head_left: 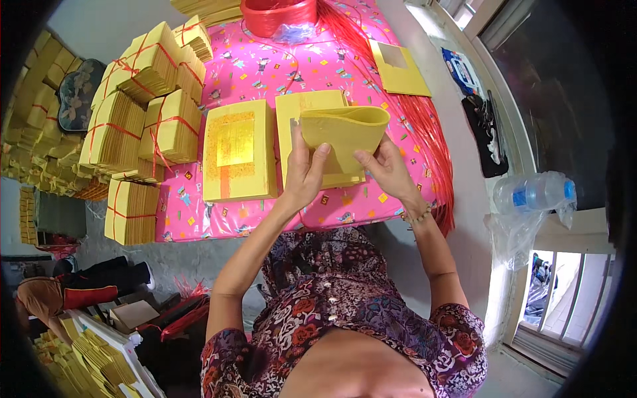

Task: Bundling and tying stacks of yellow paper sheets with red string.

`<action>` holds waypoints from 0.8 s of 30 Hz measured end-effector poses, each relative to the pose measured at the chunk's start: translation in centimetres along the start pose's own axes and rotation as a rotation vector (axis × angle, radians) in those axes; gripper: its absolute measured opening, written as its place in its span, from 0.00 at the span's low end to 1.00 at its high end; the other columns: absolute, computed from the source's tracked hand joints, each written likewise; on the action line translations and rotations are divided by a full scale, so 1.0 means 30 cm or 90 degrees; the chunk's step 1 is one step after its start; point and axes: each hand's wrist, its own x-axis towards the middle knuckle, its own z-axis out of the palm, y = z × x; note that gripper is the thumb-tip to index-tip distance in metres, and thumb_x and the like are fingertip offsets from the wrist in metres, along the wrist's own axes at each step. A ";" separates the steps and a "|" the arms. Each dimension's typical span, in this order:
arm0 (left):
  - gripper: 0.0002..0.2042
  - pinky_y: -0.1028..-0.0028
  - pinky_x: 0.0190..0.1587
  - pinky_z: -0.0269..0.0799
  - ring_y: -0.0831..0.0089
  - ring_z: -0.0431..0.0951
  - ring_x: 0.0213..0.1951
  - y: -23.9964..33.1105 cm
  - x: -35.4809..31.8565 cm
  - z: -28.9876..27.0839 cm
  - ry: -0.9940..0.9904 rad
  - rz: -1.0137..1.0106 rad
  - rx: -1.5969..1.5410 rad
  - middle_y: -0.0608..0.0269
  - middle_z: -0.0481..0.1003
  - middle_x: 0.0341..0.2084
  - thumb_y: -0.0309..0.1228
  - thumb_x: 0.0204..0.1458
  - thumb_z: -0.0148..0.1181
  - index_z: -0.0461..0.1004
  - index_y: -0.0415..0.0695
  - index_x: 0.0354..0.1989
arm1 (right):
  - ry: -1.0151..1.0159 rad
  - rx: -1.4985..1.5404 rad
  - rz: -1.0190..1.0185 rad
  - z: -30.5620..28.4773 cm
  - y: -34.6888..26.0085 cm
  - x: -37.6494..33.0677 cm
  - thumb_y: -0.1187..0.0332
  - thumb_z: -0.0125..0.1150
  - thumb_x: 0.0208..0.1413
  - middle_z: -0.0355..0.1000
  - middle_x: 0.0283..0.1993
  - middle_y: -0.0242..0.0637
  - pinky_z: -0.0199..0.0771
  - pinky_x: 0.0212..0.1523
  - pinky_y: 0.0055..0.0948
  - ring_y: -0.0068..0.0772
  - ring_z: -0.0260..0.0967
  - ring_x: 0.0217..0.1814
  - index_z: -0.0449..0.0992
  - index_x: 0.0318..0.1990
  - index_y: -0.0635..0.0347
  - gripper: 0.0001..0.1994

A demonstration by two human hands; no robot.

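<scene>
Between my two hands I hold a small sheaf of yellow paper point(342, 136), bent over so its top edge makes a loop. My left hand point(307, 167) grips its left side, thumb in front and fingers behind. On the right side my right hand point(388, 169) pinches it the same way. Under the sheaf lies a stack of yellow paper point(312, 101), partly hidden by it. Just left of that sits another yellow paper stack point(239, 156), with a shiny gold square and an orange-red band on top.
Tied bundles of yellow paper point(113, 129) pile up along the table's left side. Red plastic strands point(428, 146) hang over the right edge from near a red tub point(279, 16). A yellow packet point(401, 69) lies far right. A bottle point(541, 191) stands by the window. Another person point(50, 298) bends at lower left.
</scene>
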 end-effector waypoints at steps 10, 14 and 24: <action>0.33 0.73 0.45 0.68 0.71 0.72 0.42 0.002 -0.017 -0.003 0.023 -0.063 0.058 0.52 0.72 0.42 0.29 0.61 0.47 0.35 0.29 0.66 | -0.020 0.067 -0.002 0.012 0.005 0.005 0.72 0.53 0.59 0.63 0.56 0.38 0.63 0.56 0.27 0.24 0.61 0.57 0.53 0.63 0.66 0.26; 0.29 0.73 0.49 0.66 0.72 0.70 0.46 0.006 -0.008 0.004 0.050 -0.058 -0.025 0.54 0.70 0.45 0.28 0.60 0.47 0.43 0.33 0.66 | 0.007 0.087 0.005 0.023 -0.001 0.009 0.71 0.55 0.59 0.67 0.52 0.36 0.67 0.52 0.26 0.21 0.64 0.52 0.60 0.59 0.67 0.22; 0.17 0.75 0.48 0.66 0.77 0.70 0.47 0.068 -0.009 -0.002 0.079 -0.209 -0.144 0.59 0.71 0.45 0.22 0.57 0.48 0.59 0.38 0.55 | 0.081 0.090 0.017 0.042 0.043 0.033 0.69 0.59 0.58 0.74 0.37 0.31 0.72 0.37 0.20 0.16 0.70 0.37 0.72 0.44 0.68 0.11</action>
